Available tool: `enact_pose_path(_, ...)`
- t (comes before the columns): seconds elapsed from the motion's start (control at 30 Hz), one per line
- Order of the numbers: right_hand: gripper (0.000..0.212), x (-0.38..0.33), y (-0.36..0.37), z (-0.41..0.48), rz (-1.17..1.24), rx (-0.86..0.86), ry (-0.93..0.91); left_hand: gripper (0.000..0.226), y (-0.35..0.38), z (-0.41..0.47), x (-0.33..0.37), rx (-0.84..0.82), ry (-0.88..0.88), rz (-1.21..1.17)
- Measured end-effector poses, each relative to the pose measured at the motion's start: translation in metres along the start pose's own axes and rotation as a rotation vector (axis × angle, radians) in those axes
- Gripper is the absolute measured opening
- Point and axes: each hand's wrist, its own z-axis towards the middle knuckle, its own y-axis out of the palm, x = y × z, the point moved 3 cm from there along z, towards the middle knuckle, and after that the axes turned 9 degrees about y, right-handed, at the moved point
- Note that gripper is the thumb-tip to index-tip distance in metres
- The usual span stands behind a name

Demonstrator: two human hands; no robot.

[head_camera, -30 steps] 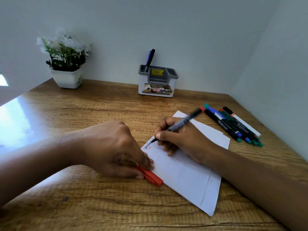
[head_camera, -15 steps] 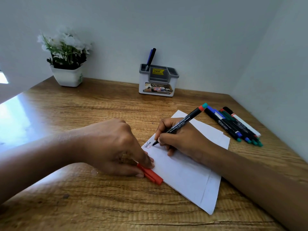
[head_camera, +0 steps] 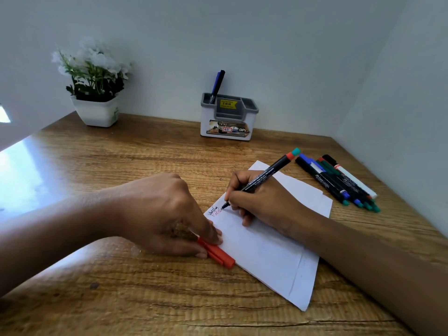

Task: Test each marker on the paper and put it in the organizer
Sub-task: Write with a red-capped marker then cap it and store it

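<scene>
My right hand (head_camera: pixel 259 202) grips a black marker (head_camera: pixel 266 173) with a red and green end, its tip touching the white paper (head_camera: pixel 271 253) beside a black word and a red scribble near the paper's left corner. My left hand (head_camera: pixel 160 212) presses on the paper's left edge and holds the red cap (head_camera: pixel 218 255) against the table. The grey and white organizer (head_camera: pixel 229 117) stands at the back wall with one dark marker (head_camera: pixel 217 86) upright in its left slot. Several capped markers (head_camera: pixel 339 183) lie in a row right of the paper.
A white pot with white flowers (head_camera: pixel 95 93) stands at the back left. Walls close off the wooden table (head_camera: pixel 121 161) at the back and on the right. Bright glare covers the table's left part.
The marker tip has crept slightly right along the red line of writing, and the marker's back end has shifted a little. My left hand has stayed put on the cap.
</scene>
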Motion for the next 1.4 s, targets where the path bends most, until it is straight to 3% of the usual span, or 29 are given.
enact_pose_path(0.43,0.015,0.000,0.001,0.002,0.017,0.051,0.083,0.095,0.002,-0.002,0.000,0.026,0.012,0.029)
enact_pose_path(0.5,0.020,0.000,-0.003,0.003,0.155,0.079,0.130,0.083,-0.003,0.000,0.006,0.012,0.073,0.028)
enact_pose_path(0.6,0.022,-0.001,-0.014,0.004,0.592,0.078,0.208,0.035,-0.012,0.001,0.014,0.096,0.317,0.015)
enact_pose_path(0.67,0.019,-0.002,-0.018,0.003,0.685,0.044,0.201,0.028,-0.014,0.002,0.012,0.145,0.354,-0.035)
enact_pose_path(0.8,0.015,-0.011,-0.022,0.000,0.607,-0.005,0.106,0.032,-0.018,0.005,0.004,0.264,0.228,-0.229)
enact_pose_path(1.03,0.013,-0.029,-0.043,-0.006,0.405,0.126,-0.120,0.029,-0.017,0.005,-0.025,0.578,-0.195,-0.484)
enact_pose_path(1.23,0.020,-0.028,-0.040,-0.008,0.406,0.076,-0.107,0.026,-0.016,0.005,-0.032,0.662,-0.324,-0.568)
enact_pose_path(1.4,0.013,-0.025,-0.037,-0.007,0.398,0.088,-0.066,0.027,-0.017,0.004,-0.030,0.672,-0.322,-0.587)
